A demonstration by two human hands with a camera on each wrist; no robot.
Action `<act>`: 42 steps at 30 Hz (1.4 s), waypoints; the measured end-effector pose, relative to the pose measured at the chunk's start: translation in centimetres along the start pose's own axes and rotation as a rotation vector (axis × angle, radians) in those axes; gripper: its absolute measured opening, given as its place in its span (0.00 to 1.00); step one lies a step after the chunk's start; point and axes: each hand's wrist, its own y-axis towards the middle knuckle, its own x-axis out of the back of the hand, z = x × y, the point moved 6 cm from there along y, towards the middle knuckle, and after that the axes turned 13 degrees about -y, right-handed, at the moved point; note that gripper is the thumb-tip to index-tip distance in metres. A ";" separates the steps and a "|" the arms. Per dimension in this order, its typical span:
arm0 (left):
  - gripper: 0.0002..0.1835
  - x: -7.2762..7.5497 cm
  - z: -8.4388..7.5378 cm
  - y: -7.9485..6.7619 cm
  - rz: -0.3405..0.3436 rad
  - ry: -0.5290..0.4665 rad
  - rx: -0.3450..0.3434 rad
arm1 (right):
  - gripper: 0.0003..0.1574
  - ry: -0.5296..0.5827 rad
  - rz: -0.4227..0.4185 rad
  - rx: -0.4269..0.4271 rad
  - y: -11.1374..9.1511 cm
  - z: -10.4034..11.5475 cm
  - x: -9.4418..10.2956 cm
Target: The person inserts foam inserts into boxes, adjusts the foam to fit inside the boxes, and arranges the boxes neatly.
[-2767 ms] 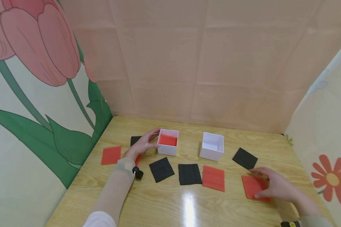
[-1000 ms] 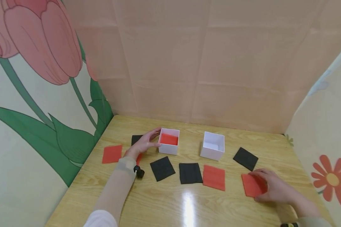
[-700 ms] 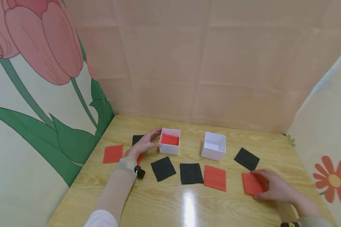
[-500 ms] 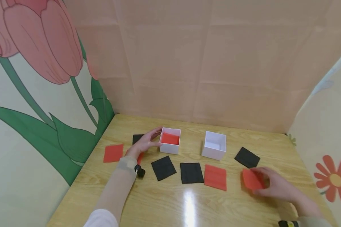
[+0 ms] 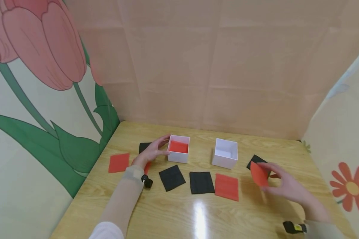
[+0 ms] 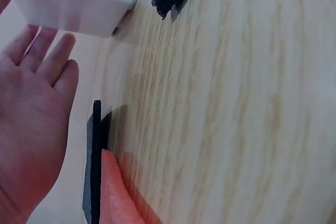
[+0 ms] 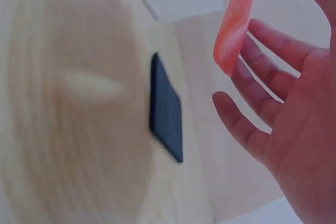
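Note:
My left hand rests against the left side of a white box, thumb near its front corner and fingers towards the back. In the left wrist view those fingers look nearly straight beside the box wall. A red foam square lies inside that box. Raised above the table on the right, my right hand pinches another red foam square between thumb and fingers; it bends and stands on edge. Under it lies a black foam square, partly hidden. The right wrist view shows the held square edge-on.
A second white box, with no squares visible inside, stands right of the first. Two black squares, one being this black square, and a red square lie in front. Another red square is far left; others are partly under the left arm.
My right hand has gripped the red foam square, lifted it off the table and carried it slightly up and left, bending it. The left hand stays at the box.

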 end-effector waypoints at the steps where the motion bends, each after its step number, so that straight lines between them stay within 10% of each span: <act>1: 0.49 0.0 0.0 0.0 -0.001 -0.002 0.001 | 0.52 0.011 -0.009 0.007 0.3 0.2 0.1; 24: 0.48 -0.2 0.0 0.2 0.006 -0.008 -0.007 | 0.56 0.332 -0.081 0.196 7.5 7.6 -1.4; 42: 0.48 -0.3 -0.2 0.0 0.015 -0.037 -0.006 | 0.56 0.358 -0.023 0.284 12.9 13.9 -4.1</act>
